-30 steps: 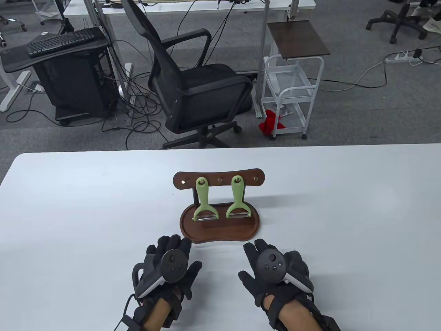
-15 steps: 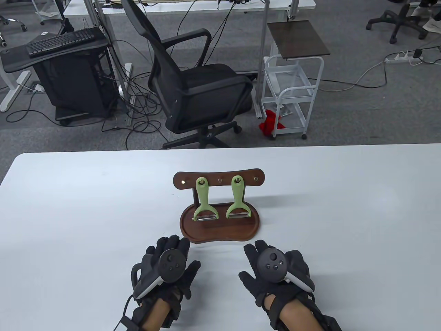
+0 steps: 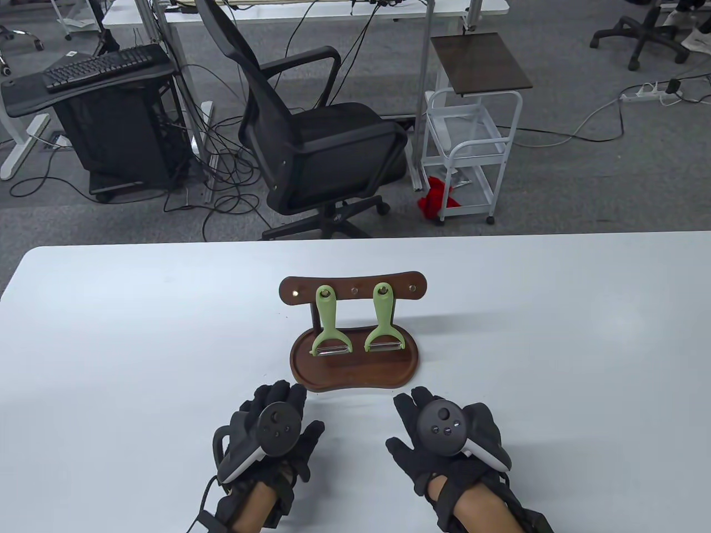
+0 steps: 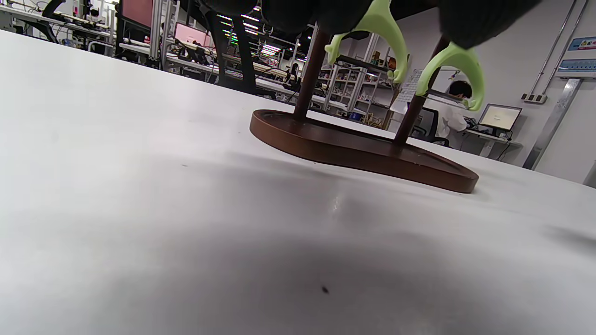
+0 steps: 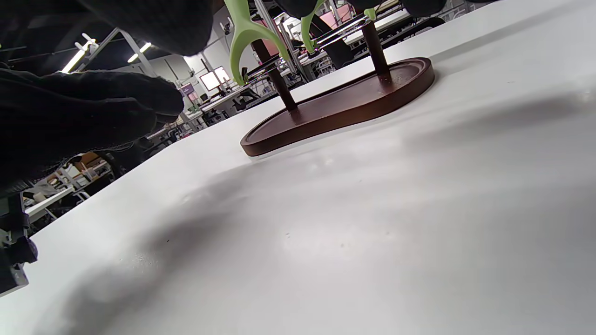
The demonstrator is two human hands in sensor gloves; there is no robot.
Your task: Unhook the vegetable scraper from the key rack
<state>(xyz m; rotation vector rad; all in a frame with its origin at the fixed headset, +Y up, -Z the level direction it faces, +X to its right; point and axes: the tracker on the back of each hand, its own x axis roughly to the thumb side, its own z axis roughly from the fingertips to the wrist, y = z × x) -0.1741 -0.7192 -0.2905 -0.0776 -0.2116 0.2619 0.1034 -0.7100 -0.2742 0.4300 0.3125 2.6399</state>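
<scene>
Table view: a white surface [image 3: 139, 344] carries a dark wooden key rack [image 3: 354, 288] standing on an oval wooden base tray [image 3: 355, 377]. Two pale green vegetable scrapers hang from its hooks by the holes in their handles, blades down just above the tray: the left scraper [image 3: 328, 322] and the right scraper [image 3: 383, 319], side by side and apart from each other.

Two black-gloved hands lie palm down on the surface, just in front of the tray. The left hand [image 3: 272, 433] and the right hand [image 3: 444, 438] each have fingers spread flat and hold nothing; neither grip touches the rack or a scraper. The left hand's fingertips are near the tray's front rim.

Both wrist views look low across the surface at the rack's base and posts, with the green scraper forks hanging above.

The task appears not to have begun; this looks like the resting pose ahead of the reach. The next move likely calls for one hand to rise, pinch a scraper's handle, lift it off its hook, and perhaps the other hand to steady the base.
</scene>
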